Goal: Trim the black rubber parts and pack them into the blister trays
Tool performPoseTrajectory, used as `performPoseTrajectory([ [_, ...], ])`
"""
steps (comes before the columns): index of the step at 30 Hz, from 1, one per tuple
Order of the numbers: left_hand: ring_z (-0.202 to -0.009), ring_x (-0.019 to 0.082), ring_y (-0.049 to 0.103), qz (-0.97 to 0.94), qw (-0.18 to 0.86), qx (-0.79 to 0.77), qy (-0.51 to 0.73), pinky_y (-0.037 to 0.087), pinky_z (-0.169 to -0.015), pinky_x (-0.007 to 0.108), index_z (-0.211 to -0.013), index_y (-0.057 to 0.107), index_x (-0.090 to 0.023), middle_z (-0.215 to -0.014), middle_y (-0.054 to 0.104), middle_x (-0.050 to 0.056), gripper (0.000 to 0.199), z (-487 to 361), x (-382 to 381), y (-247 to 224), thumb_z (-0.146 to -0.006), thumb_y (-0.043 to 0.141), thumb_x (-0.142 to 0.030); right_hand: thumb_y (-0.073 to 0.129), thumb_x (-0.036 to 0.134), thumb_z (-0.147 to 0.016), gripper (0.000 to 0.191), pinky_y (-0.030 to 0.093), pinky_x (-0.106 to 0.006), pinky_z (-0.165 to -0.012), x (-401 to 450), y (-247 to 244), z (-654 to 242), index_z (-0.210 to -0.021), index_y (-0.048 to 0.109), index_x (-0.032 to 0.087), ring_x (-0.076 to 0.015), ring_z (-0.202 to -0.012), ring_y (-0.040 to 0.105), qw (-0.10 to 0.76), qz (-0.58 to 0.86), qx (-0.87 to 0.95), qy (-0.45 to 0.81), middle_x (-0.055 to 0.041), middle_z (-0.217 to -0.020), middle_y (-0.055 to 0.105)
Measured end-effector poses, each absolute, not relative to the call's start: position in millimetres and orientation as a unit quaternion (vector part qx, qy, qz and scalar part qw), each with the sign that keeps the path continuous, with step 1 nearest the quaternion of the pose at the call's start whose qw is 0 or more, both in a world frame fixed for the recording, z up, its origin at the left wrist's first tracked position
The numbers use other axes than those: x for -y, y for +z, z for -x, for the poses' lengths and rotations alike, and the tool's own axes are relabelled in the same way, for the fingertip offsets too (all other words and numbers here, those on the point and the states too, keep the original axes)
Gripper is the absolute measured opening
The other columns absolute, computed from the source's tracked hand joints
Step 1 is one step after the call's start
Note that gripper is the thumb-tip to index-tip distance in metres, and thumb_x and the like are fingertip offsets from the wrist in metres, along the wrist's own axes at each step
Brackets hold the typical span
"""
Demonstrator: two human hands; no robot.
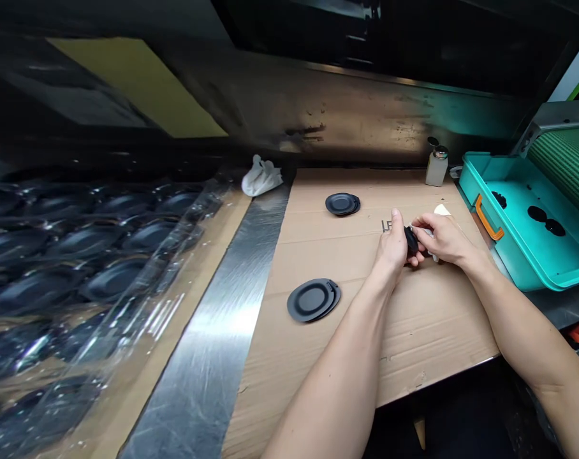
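Over the cardboard sheet (356, 357), my left hand (391, 245) is closed around a small black disc-like part (410, 240), tilted on edge, its far side hidden by fingers. My right hand (443, 237) is pressed up against that part with bent fingers. A piece of white cloth or paper (441, 209) pokes out behind and below the right hand, bunched in its grip. To the left on the cardboard lie two overlapping pairs of flat black round parts with raised rims: the smaller pair (342, 204) farther back, the larger pair (313, 299) nearer me.
Plastic trays (165, 280) of black round parts cover the left side. A crumpled white tissue (261, 176) lies by the metal strip (213, 319). A pump bottle (437, 167) stands at the back. The teal bin (523, 255) with an orange latch holds a few black discs (537, 213).
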State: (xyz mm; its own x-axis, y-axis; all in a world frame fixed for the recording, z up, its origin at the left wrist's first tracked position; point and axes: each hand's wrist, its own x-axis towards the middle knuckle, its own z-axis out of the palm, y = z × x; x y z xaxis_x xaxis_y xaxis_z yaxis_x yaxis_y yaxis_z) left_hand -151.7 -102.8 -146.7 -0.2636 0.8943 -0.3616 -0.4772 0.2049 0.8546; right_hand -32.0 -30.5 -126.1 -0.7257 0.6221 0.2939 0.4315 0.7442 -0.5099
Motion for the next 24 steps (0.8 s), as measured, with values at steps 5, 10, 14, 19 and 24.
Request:
performPoseTrajectory([
  [5,-0.037,0.013,0.055,-0.227,0.526,-0.564,0.595,0.038,-0.034,0.023,-0.075,0.065,-0.013,-0.058,0.066,0.009,0.077,149,100,-153,-0.09,0.026,-0.079,0.054,0.021,-0.091,0.017,0.039,-0.023,-0.064,30,-124,28,-0.087,0.07,0.018,-0.0117,-0.065,0.059,0.217,0.317,0.892,0.24,0.0002,-0.07,0.07],
  [10,-0.037,0.016,0.056,-0.245,0.513,-0.578,0.585,0.038,-0.033,0.024,-0.074,0.065,-0.013,-0.055,0.066,0.01,0.078,149,101,-153,-0.091,0.024,-0.077,0.054,0.022,-0.092,0.016,0.038,-0.022,-0.065,31,-127,30,-0.086,0.068,0.018,-0.0114,-0.063,0.058,0.225,0.314,0.896,0.219,0.0011,-0.066,0.068],
  [14,-0.036,0.017,0.056,-0.283,0.49,-0.608,0.557,0.04,-0.035,0.025,-0.071,0.066,-0.014,-0.048,0.063,0.01,0.078,147,103,-153,-0.091,0.025,-0.077,0.053,0.019,-0.092,0.016,0.038,-0.023,-0.068,31,-128,31,-0.086,0.067,0.018,-0.0135,-0.069,0.06,0.178,0.322,0.913,0.175,-0.0015,-0.071,0.07],
  [19,-0.034,0.017,0.054,-0.304,0.46,-0.64,0.535,0.041,-0.035,0.026,-0.067,0.066,-0.016,-0.042,0.059,0.009,0.078,143,103,-154,-0.092,0.023,-0.075,0.049,0.016,-0.092,0.018,0.038,-0.025,-0.071,32,-129,30,-0.086,0.066,0.018,-0.0164,-0.074,0.062,0.124,0.316,0.931,0.135,-0.0034,-0.073,0.07],
  [24,-0.032,0.018,0.052,-0.312,0.446,-0.65,0.531,0.039,-0.033,0.026,-0.067,0.067,-0.017,-0.039,0.057,0.009,0.075,139,104,-156,-0.095,0.023,-0.071,0.047,0.019,-0.095,0.018,0.04,-0.026,-0.075,34,-131,33,-0.095,0.064,0.017,-0.0181,-0.086,0.063,0.15,0.302,0.937,0.095,-0.0083,-0.094,0.071],
])
